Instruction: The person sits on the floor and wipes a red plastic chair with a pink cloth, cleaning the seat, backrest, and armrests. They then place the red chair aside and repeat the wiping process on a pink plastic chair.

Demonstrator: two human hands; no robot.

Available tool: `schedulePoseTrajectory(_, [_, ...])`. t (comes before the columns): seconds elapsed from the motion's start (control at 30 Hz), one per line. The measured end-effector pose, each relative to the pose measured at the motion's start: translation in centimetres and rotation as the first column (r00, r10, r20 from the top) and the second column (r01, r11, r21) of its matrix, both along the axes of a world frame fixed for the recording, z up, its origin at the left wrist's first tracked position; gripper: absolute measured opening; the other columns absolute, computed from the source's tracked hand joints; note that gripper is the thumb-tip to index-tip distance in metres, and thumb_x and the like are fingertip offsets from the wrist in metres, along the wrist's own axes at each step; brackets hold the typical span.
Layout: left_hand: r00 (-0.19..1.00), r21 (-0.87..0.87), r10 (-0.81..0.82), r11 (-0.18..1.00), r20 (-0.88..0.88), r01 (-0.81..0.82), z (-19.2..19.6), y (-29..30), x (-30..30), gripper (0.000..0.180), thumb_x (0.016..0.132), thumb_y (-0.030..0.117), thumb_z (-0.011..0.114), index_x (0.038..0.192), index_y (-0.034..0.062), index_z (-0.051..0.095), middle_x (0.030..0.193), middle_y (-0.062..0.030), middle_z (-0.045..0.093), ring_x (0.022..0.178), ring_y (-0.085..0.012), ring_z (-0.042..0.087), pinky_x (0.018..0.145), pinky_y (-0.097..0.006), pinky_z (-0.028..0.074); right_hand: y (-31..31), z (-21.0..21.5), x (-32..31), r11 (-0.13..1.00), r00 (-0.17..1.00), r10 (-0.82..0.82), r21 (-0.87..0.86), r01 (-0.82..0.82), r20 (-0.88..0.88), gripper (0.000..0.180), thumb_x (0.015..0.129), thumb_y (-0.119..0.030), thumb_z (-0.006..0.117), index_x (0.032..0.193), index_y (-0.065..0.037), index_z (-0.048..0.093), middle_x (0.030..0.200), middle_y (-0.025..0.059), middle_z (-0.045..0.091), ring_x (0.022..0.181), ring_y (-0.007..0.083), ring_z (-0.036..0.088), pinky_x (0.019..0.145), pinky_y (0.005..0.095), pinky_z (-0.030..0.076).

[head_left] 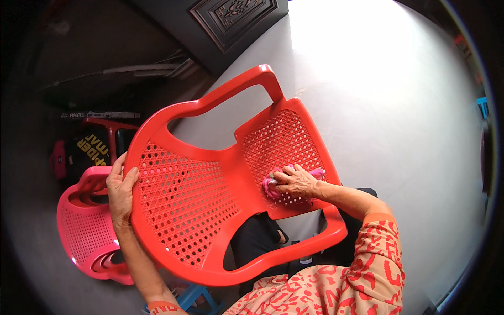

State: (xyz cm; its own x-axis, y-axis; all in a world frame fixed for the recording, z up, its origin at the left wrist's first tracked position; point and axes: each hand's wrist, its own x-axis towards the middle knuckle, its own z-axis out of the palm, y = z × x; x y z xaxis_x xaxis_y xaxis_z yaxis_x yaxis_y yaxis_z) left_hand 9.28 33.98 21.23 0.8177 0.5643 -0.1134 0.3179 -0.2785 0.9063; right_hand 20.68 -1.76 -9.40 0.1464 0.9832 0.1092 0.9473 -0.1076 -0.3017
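Note:
A red plastic armchair (231, 173) with a perforated seat and backrest lies tilted across my lap. Its backrest points to the left and its seat to the right. My left hand (121, 190) grips the top rim of the backrest, thumb on the near face and fingers behind it. On the seat, my right hand (296, 182) presses a bunched pink cloth (272, 190) against the perforated surface. Part of the cloth sticks out beyond the hand, and the rest is hidden under the fingers.
Pink plastic chairs (86, 233), apparently stacked, stand at the left. Behind them are a black bag with yellow lettering (89, 152) and dark clutter. A dark carved door panel (231, 21) is at the top. Below my left forearm is a blue plastic stool (197, 296). Grey floor (388, 136) spreads to the right.

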Motion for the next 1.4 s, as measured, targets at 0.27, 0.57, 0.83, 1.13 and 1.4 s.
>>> schedulePoseTrajectory(0.27, [0.996, 0.097, -0.041, 0.994, -0.079, 0.049, 0.5, -0.2, 0.3, 0.044, 0.091, -0.003, 0.052, 0.134, -0.0052, 0.042, 0.111, -0.0072, 0.061, 0.093, -0.0085, 0.059, 0.082, -0.022, 0.049, 4.5, -1.7, 3.2, 0.937, 0.937, -0.297, 0.248, 0.247, 0.186, 0.034, 0.082, -0.027, 0.052, 0.114, -0.027, 0.061, 0.109, 0.0015, 0.045, 0.096, 0.0207, 0.045, 0.07, 0.0372, 0.041])
schedulePoseTrajectory(0.57, [1.0, -0.001, 0.002, 1.0, -0.027, -0.002, 0.4, -0.7, 0.5, 0.043, 0.092, -0.003, 0.05, 0.134, -0.0045, 0.043, 0.114, -0.0073, 0.059, 0.096, -0.0087, 0.059, 0.084, -0.02, 0.048, 8.0, -4.8, 9.9, 0.705, 0.611, -0.704, 0.257, 0.661, 0.362, 0.036, 0.081, -0.021, 0.056, 0.117, -0.023, 0.058, 0.116, 0.0065, 0.047, 0.096, 0.0241, 0.048, 0.072, 0.0404, 0.043])
schedulePoseTrajectory(0.83, [1.0, -0.047, 0.023, 0.999, -0.009, -0.023, -0.1, 0.0, 0.3, 0.042, 0.091, -0.003, 0.049, 0.132, -0.006, 0.044, 0.118, -0.0092, 0.059, 0.099, -0.011, 0.06, 0.085, -0.022, 0.049, 1.0, -1.9, 9.8, 0.563, 0.524, -0.818, 0.146, 0.813, 0.237, 0.052, 0.082, -0.01, 0.056, 0.132, -0.022, 0.049, 0.119, 0.0121, 0.046, 0.096, 0.028, 0.052, 0.067, 0.0427, 0.05])
schedulePoseTrajectory(1.13, [0.999, -0.079, -0.017, 0.997, -0.027, 0.015, 0.0, 1.0, -0.6, 0.042, 0.094, 0.005, 0.05, 0.134, -0.0056, 0.042, 0.12, -0.0132, 0.059, 0.103, -0.0139, 0.059, 0.093, -0.027, 0.047, -6.8, 0.7, 0.9, 0.822, 0.823, -0.567, 0.072, 0.564, 0.021, 0.037, 0.082, -0.016, 0.055, 0.118, -0.021, 0.057, 0.125, 0.0096, 0.046, 0.101, 0.0296, 0.05, 0.074, 0.0455, 0.049])
schedulePoseTrajectory(1.4, [0.949, -0.43, 0.263, 0.887, 0.175, -0.167, -1.7, -8.9, -14.4, 0.059, 0.094, 0.028, 0.045, 0.144, 0.0003, 0.03, 0.143, -0.0122, 0.04, 0.133, -0.0257, 0.037, 0.112, -0.041, 0.029, -9.0, -1.7, 0.5, 0.362, 0.247, -0.806, -0.118, 0.924, -0.538, 0.066, 0.072, -0.025, 0.063, 0.135, -0.03, 0.046, 0.123, 0.019, 0.052, 0.112, 0.0406, 0.053, 0.09, 0.0491, 0.046])
